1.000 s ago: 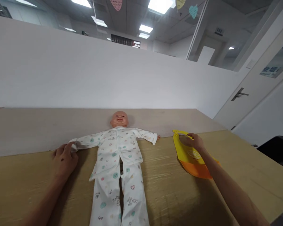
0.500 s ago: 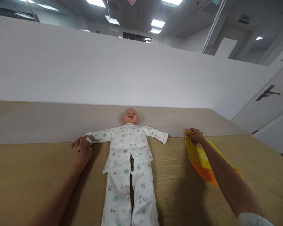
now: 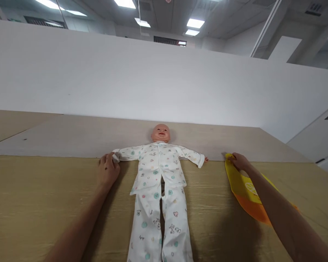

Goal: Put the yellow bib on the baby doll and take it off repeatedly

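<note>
Baby doll (image 3: 160, 167), yellow bib (image 3: 239, 185) beside, wall (image 3: 125, 72) behind

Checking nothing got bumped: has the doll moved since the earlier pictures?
No, the baby doll keeps its arms along the tan sheet's edge; only the view shifted.

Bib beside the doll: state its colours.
The silicone bib is yellow with an orange lower part; the head view shows it best.
</note>
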`<state>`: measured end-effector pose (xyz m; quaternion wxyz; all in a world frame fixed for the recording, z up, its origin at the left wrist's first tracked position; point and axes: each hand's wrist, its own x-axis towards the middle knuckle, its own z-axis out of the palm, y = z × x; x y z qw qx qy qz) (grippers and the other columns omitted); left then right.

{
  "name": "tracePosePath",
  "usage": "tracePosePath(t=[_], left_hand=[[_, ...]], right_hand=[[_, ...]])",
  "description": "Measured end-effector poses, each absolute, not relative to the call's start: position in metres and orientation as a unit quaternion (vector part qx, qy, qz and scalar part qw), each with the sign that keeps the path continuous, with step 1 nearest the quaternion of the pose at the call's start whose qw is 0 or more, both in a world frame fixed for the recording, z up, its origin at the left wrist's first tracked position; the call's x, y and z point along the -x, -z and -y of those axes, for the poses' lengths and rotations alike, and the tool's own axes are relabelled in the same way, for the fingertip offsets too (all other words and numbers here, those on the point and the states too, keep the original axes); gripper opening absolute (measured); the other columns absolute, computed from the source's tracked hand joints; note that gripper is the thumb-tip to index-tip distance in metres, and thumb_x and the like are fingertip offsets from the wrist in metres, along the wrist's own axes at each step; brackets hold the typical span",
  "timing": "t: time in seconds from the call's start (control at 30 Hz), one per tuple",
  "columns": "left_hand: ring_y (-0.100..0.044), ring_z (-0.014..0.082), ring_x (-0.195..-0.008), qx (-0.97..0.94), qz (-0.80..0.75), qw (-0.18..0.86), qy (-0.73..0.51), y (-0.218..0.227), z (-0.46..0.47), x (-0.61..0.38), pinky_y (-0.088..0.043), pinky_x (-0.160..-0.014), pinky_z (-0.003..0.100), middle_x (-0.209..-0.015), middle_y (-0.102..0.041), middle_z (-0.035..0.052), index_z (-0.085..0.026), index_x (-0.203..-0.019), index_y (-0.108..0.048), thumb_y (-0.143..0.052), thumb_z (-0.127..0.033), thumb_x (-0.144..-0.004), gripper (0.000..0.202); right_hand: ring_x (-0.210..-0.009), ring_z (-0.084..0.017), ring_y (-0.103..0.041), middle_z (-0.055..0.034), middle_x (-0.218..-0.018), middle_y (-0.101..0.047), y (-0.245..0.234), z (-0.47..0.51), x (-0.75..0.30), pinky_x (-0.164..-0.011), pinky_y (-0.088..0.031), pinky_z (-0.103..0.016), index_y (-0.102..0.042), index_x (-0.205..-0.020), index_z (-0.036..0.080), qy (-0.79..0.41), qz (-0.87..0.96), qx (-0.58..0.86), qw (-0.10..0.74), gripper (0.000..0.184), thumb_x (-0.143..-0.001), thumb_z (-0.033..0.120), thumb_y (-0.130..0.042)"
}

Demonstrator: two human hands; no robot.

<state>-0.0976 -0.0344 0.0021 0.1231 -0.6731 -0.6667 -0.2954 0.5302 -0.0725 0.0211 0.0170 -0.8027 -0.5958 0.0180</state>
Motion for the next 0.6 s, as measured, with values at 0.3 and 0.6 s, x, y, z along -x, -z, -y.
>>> tracePosePath(t=[0.3, 0.6], left_hand=[[-0.051, 0.0308, -0.111, 0.665, 0.654, 0.110, 0.342, -0.005, 0.041, 0.095, -0.037, -0.098, 0.047, -0.111, -0.059, 0.0180, -0.010, -0.116, -0.051, -0.044, -0.015, -0.080, 0.037], [-0.057, 0.0258, -0.108, 0.681, 0.569, 0.062, 0.456, -0.060, 0.088, 0.034, -0.043, -0.098, 0.047, -0.100, -0.066, 0.0096, -0.019, -0.089, -0.060, -0.044, -0.019, -0.086, 0.017]], right_hand=[[-0.059, -0.016, -0.051, -0.0035, -0.064, -0.057, -0.079, 0.121, -0.490, -0.058, -0.033, -0.026, -0.040, -0.078, 0.022, 0.004, 0.605, 0.787, 0.120, 0.015, -0.090, 0.031, -0.044], [-0.049, -0.007, -0.036, 0.0036, -0.062, -0.036, -0.212, 0.211, -0.396, -0.042, -0.033, -0.019, -0.046, -0.077, 0.023, -0.277, 0.676, 0.641, 0.235, 0.033, -0.087, 0.054, -0.050]])
